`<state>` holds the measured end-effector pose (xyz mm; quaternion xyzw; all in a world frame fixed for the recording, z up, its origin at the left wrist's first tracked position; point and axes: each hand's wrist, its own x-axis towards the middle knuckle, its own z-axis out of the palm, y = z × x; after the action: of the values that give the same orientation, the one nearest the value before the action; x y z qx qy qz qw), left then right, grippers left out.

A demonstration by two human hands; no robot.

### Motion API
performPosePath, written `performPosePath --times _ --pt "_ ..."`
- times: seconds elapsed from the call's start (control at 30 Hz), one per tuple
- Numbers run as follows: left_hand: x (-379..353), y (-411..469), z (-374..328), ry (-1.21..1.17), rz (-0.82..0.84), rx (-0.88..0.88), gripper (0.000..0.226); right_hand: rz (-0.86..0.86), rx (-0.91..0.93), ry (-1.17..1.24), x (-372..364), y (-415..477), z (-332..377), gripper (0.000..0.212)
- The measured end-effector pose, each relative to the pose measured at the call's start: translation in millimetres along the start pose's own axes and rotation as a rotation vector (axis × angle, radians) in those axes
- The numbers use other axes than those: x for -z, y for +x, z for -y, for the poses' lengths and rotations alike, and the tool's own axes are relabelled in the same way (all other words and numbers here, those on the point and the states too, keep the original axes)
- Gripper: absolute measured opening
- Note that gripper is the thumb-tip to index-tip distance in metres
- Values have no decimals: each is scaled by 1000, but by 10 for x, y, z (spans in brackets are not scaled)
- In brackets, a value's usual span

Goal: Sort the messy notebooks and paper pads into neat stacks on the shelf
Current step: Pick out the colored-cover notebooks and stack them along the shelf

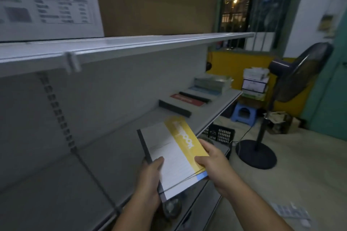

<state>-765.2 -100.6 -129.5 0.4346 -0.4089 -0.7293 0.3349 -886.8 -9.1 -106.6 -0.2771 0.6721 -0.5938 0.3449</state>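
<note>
Holding the notebook stack at the shelf, left grip and right grip pinch opposite edges.

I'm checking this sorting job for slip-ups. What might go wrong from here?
The notebooks held between the left hand and right hand look fanned apart, so one may slip out. They also hang partly over the front edge of the shelf; set down there, they could tip off onto the floor.
</note>
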Motion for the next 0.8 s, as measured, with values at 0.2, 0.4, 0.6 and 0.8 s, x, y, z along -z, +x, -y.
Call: performPosePath --times 0.2,0.4,0.6,0.8 --pt "-662 614 -200 -26 80 -79 24 -2 -55 77 393 760 194 45" --pt "-1402 1169 -133 106 64 -156 41 -99 -49 173 1005 1418 173 48" --pt "-2037 1755 -263 27 107 -28 32 -58 -62 177 1575 2343 212 43" --pt "-2795 2409 -435 -41 -3 125 5 35 -1 5 2097 3535 373 41"
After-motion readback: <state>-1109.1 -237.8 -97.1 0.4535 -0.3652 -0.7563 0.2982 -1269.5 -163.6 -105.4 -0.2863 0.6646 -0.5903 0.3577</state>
